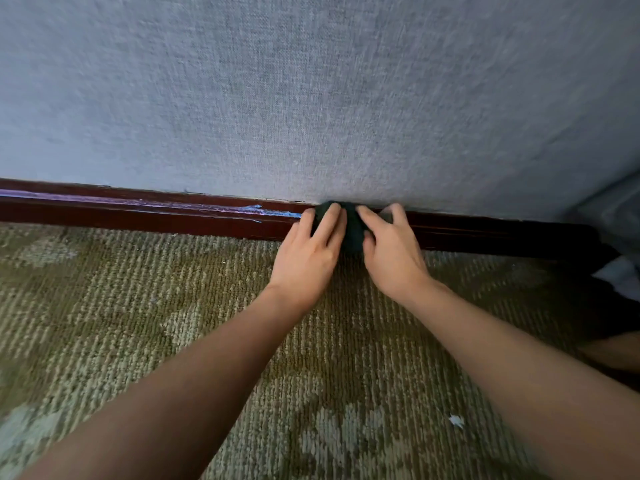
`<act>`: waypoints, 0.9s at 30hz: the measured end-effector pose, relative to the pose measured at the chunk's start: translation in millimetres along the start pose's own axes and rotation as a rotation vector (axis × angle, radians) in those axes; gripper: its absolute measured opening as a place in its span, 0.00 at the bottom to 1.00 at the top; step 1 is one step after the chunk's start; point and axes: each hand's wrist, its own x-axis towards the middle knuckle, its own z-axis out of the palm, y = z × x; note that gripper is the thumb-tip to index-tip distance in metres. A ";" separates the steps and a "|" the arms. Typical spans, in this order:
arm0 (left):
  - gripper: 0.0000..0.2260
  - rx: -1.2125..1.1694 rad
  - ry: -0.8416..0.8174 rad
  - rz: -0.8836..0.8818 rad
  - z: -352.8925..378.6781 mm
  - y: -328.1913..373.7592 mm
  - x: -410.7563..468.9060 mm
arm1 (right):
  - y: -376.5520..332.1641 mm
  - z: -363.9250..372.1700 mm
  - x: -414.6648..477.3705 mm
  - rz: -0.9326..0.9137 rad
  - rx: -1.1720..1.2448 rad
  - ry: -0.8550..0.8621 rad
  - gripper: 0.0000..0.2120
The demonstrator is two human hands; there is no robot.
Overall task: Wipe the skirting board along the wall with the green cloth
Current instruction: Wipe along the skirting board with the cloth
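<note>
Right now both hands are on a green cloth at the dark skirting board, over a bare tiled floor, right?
Not tiled: the head view shows patterned carpet. The left hand and right hand are on the green cloth at the dark skirting board.

Hands on green cloth, seemingly bunched
</note>
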 end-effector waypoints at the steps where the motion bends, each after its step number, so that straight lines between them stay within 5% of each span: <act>1: 0.22 0.012 0.031 0.046 -0.2 -3.8 2.0 | -0.5 -0.3 0.3 -0.004 -0.015 -0.012 0.21; 12: 0.14 -0.141 0.238 0.217 -1.4 -17.3 18.3 | -1.5 -19.7 5.4 0.042 -0.156 -0.018 0.17; 15: 0.09 -0.180 0.202 0.193 -0.3 -13.4 17.4 | -3.8 -19.1 5.4 0.062 -0.214 -0.045 0.19; 23: 0.17 -0.063 0.141 0.213 -1.0 -16.4 25.8 | -2.5 -4.9 -2.4 0.055 -0.092 0.074 0.19; 27: 0.14 -0.012 0.157 0.297 -11.4 -23.4 26.7 | -1.6 -0.4 1.1 0.028 -0.026 0.099 0.18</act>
